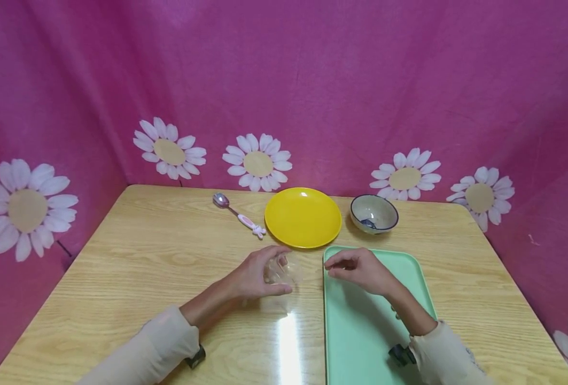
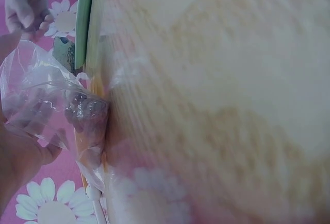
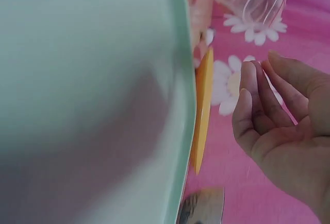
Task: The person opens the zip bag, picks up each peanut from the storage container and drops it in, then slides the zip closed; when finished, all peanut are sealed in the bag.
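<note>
Left hand round a clear plastic item, right hand free over the tray

The wooden table (image 1: 144, 256) runs far left and near left of the left arm out to its slanting left edge; its far edge meets a pink cloth (image 1: 312, 80) printed with white daisies. A strip of wood lies right of the green tray (image 1: 341, 342), up to the right edge. The tray's raised left rim stands between the hands, with a narrow gap of wood between that rim and the clear plastic item (image 1: 287, 270). Beyond the hands, a yellow plate (image 1: 303, 217) sits near the far edge, the spoon (image 1: 249, 221) to its left and the bowl (image 1: 384, 216) to its right.

From the head, the clear item is faint; the left wrist view shows thin, creased, shiny plastic with a dark patch (image 2: 90, 113), though whether that is inside or behind cannot be told. The right wrist view gives an oval outline on the plastic and shows the right hand's fingers gently bent, thumb apart, holding nothing. Only the head view has tiny objects (image 1: 395, 313) beside the right forearm, too small to identify.

The clear item lies within the curve of the left hand (image 1: 252, 275), thumb on the near side, fingers on the far side. The right hand (image 1: 360, 270) is apart from it, to its right, above the tray's far left part.
</note>
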`<state>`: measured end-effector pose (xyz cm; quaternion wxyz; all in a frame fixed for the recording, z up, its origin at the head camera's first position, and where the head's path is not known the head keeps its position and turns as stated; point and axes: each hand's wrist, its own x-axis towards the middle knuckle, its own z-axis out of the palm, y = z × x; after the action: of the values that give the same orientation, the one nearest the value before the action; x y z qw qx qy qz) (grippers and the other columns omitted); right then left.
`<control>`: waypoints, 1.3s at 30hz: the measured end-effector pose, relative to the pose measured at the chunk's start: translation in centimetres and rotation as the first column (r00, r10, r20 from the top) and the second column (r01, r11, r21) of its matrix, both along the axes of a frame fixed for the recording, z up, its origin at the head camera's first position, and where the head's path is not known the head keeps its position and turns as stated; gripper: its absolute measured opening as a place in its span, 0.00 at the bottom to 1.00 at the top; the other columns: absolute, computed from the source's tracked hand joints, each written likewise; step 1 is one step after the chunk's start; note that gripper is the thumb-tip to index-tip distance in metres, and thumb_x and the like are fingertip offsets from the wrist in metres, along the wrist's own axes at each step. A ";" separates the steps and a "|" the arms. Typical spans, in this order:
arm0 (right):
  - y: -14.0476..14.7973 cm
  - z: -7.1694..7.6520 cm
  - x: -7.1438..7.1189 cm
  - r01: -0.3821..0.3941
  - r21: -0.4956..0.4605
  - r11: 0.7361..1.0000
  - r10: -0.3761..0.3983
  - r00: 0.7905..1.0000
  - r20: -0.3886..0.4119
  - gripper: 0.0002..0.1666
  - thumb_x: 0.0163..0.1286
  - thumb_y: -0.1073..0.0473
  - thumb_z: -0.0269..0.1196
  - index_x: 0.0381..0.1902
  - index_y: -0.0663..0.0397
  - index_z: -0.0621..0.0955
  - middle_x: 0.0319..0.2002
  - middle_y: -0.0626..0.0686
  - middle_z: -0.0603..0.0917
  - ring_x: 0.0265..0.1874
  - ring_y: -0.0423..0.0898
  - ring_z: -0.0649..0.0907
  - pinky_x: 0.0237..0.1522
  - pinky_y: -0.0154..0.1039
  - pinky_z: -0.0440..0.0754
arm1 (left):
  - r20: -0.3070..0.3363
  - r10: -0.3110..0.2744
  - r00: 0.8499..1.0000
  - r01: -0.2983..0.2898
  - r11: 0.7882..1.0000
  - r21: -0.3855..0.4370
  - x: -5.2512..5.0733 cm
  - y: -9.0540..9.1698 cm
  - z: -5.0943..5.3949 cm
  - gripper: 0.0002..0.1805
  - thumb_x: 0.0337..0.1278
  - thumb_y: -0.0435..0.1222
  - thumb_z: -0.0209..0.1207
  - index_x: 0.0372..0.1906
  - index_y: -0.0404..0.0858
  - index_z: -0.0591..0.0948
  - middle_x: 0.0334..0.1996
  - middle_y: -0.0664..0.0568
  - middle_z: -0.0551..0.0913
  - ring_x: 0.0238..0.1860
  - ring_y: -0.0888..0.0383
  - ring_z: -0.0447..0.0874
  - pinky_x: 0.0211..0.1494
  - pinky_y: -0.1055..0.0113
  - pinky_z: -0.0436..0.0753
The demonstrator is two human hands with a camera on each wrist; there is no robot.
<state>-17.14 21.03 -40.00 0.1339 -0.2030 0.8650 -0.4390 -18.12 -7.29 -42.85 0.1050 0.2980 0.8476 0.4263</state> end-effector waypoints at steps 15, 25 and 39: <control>7.5 -0.5 1.4 0.030 0.157 0.987 -0.037 0.998 0.044 0.11 0.61 0.60 0.66 0.40 0.61 0.84 0.34 0.53 0.86 0.31 0.35 0.81 0.35 0.30 0.80 | 0.013 0.005 1.000 -0.005 1.000 -0.003 0.1 -0.1 0.0 0.42 0.43 0.48 0.71 0.65 0.41 0.67 0.47 0.54 0.78 0.52 0.57 0.73 0.63 0.54 0.71; 10.4 -0.8 2.4 0.058 0.269 0.961 -0.074 0.996 0.050 0.09 0.58 0.60 0.68 0.36 0.59 0.84 0.31 0.50 0.85 0.29 0.34 0.79 0.30 0.29 0.77 | 0.047 0.037 0.998 -0.038 0.999 0.000 0.1 -0.4 0.2 0.41 0.44 0.47 0.71 0.66 0.46 0.67 0.49 0.57 0.78 0.54 0.57 0.72 0.64 0.53 0.70; 10.4 -1.9 2.9 0.096 0.262 0.960 -0.141 0.977 0.159 0.10 0.53 0.60 0.71 0.31 0.60 0.83 0.27 0.51 0.83 0.25 0.44 0.82 0.26 0.32 0.75 | 0.024 0.012 1.000 -0.012 1.000 0.011 -0.1 -0.4 0.0 0.42 0.44 0.48 0.71 0.66 0.44 0.67 0.48 0.55 0.78 0.53 0.57 0.72 0.64 0.53 0.69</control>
<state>-14.23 31.45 -41.94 0.2079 -0.0923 0.9093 -0.3484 -18.19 -7.68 -42.83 0.1111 0.2885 0.8456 0.4352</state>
